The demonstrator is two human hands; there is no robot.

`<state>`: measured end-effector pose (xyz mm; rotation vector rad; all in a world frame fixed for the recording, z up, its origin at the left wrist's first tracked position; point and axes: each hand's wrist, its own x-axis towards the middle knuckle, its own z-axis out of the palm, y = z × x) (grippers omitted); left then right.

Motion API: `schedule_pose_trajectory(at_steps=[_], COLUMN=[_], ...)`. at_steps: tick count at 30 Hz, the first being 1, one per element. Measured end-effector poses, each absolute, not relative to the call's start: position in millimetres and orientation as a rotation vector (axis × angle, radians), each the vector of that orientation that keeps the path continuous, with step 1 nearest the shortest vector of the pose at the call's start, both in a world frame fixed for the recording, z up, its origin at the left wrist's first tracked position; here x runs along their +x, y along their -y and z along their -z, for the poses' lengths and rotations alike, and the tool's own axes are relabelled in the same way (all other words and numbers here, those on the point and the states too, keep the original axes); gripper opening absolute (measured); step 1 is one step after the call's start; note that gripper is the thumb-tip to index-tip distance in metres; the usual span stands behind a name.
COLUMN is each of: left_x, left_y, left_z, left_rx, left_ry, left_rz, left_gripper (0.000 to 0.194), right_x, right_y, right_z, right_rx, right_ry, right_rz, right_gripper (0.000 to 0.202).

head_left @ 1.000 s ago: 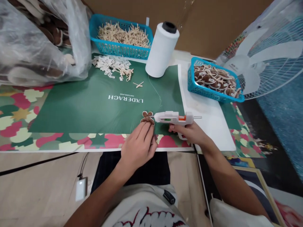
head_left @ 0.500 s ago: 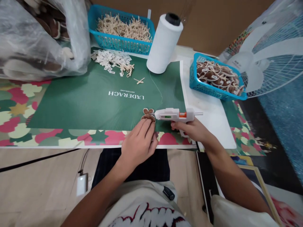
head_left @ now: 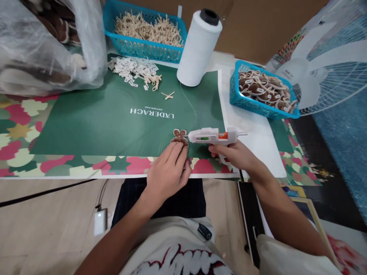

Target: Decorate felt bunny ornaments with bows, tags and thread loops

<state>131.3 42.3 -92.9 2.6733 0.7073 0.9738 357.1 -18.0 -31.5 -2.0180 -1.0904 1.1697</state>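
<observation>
My left hand (head_left: pixel 169 170) holds a small brown bunny-shaped piece (head_left: pixel 179 137) with pale edging against the green sheet, its fingers over the lower part. Two rounded ears show beyond the fingertips. My right hand (head_left: pixel 233 152) is wrapped round the handle of a white glue gun (head_left: pixel 206 135) with an orange part. The gun lies level, its nozzle pointing left at the base of the ears; whether it touches is too small to tell. A tan cord loop (head_left: pixel 168 96) lies farther back on the green sheet (head_left: pixel 114 126).
Behind are a blue basket of cord loops (head_left: pixel 143 47), white tags (head_left: pixel 133 68) and a thread cone (head_left: pixel 197 49). A plastic bag (head_left: pixel 88 49) stands left; another blue basket (head_left: pixel 255 108) and a fan (head_left: pixel 304 74) are right.
The glue gun and my right hand have shifted very slightly right, the nozzle drawing back a little from the ears. My left hand keeps its hold. The view has moved slightly.
</observation>
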Motion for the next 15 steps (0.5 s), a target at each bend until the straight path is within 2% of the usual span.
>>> schedule_pose_trajectory(at_steps=[15], left_x=[132.7], left_y=[-42.0], left_z=[90.6], left_rx=[2.667], left_ry=[-0.716], left_rz=[-0.944], left_gripper=[0.036], right_x=[352.5], right_y=[23.5], right_z=[27.6], right_rx=[-2.125], right_ry=[1.103], right_rz=[-1.086], right_gripper=[0.03])
